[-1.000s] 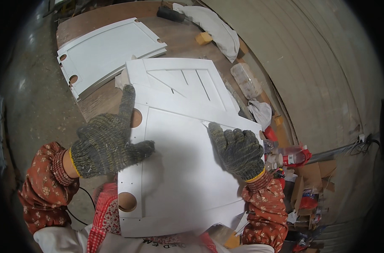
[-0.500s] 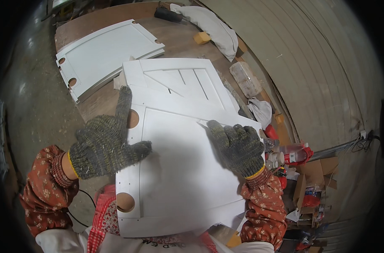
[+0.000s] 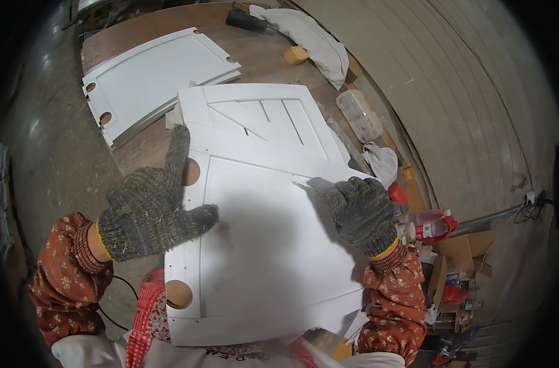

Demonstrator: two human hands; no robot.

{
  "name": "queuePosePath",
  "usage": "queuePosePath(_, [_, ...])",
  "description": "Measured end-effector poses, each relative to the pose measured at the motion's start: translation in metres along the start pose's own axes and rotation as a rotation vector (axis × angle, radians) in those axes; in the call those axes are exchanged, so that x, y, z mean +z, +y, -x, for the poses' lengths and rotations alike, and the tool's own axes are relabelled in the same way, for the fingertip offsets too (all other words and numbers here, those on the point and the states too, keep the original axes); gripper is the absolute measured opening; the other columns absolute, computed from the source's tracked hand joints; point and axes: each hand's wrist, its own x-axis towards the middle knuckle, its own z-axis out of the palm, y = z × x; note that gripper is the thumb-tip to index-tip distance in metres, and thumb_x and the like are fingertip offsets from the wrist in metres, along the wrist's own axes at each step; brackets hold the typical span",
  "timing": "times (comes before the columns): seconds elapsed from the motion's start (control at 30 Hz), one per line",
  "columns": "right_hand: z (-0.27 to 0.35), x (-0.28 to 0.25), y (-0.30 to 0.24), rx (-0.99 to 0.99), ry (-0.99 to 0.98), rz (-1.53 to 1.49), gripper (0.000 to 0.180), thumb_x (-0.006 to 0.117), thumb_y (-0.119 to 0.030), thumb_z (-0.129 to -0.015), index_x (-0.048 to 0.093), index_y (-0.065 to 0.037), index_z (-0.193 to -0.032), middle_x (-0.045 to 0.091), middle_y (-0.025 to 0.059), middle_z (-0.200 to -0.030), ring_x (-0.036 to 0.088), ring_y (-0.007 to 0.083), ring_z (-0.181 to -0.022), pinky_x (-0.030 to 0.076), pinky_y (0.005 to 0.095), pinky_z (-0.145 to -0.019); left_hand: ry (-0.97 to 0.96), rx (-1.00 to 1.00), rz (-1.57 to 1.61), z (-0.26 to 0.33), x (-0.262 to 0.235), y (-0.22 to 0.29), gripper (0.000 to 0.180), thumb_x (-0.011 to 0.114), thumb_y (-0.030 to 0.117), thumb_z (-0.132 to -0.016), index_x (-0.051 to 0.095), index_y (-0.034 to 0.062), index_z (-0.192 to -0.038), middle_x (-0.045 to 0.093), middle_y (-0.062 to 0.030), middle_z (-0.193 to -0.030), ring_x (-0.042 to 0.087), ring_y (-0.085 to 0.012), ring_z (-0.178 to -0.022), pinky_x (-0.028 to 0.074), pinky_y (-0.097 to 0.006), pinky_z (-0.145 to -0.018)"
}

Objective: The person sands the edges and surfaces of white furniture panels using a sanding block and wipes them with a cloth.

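hidden: white door panel [image 3: 261, 245] left edge under left glove [image 3: 150, 211] | 6 o'clock: panel bottom cut off | 4 o'clock: boxes [image 3: 457, 270] too small, blurred

I get one view only, from the head camera, which looks steeply down and slightly forward from close above the table [image 3: 150, 153]. My forearms enter from the lower edge, the left hand [image 3: 147, 211] on the picture's left. The fisheye bends straight edges outward, with black corners around the round field.
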Motion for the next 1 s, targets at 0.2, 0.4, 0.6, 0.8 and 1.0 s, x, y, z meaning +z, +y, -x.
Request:
queuePosePath(0.2, [-0.023,-0.008,0.004,-0.042,0.213,-0.130,0.011,0.054,-0.018,-0.089,0.061,-0.011,-0.085,0.058,0.0097,-0.058,0.058,0.0287,-0.049,0.045,0.0424,-0.048,-0.001,-0.008,-0.040,0.000,0.000,0.002,0.109,0.068,0.052,-0.082,0.008,-0.0112,-0.147,0.059,-0.0162,-0.063,0.060,-0.0285,-0.055,0.048,-0.041,-0.053])
queuePosePath(0.4, [-0.024,-0.007,0.000,-0.046,0.025,-0.019,0.016,0.058,-0.020,-0.083,0.063,-0.010,-0.094,0.058,0.0095,-0.060,0.058,0.0298,-0.053,0.047,0.0435,-0.054,-0.039,-0.046,0.009,-0.001,-0.002,0.004,0.108,0.068,0.052,-0.082,0.009,-0.0116,-0.147,0.060,-0.0169,-0.065,0.061,-0.0291,-0.057,0.049,-0.041,-0.054])
queuePosePath(0.6, [0.009,0.019,0.012,-0.019,0.195,-0.016,0.024,0.059,-0.024,-0.081,0.061,-0.010,-0.100,0.057,0.0059,-0.072,0.056,0.0285,-0.064,0.044,0.0458,-0.065,-0.010,-0.043,0.033,-0.001,0.000,0.005,0.106,0.072,0.041,-0.081,0.007,-0.0089,-0.149,0.059,-0.0181,-0.064,0.060,-0.0314,-0.057,0.049,-0.043,-0.057])
queuePosePath(0.8, [-0.022,0.006,-0.003,-0.079,0.291,-0.062,0.015,0.057,-0.022,-0.083,0.063,-0.012,-0.092,0.057,0.0044,-0.063,0.057,0.0265,-0.056,0.045,0.0425,-0.055,-0.076,-0.139,0.009,-0.001,-0.006,0.013,0.109,0.072,0.041,-0.081,0.004,-0.0109,-0.148,0.060,-0.0199,-0.066,0.061,-0.0317,-0.058,0.048,-0.043,-0.058])
queuePosePath(1.0, [-0.019,-0.005,0.005,-0.067,0.160,-0.063,0.009,0.056,-0.018,-0.082,0.057,-0.010,-0.078,0.057,0.0062,-0.058,0.060,0.0275,-0.053,0.045,0.0436,-0.052,-0.048,-0.088,-0.024,0.000,-0.002,0.009,0.109,0.072,0.041,-0.081,0.003,-0.0106,-0.148,0.059,-0.0192,-0.065,0.060,-0.0316,-0.055,0.048,-0.042,-0.055])
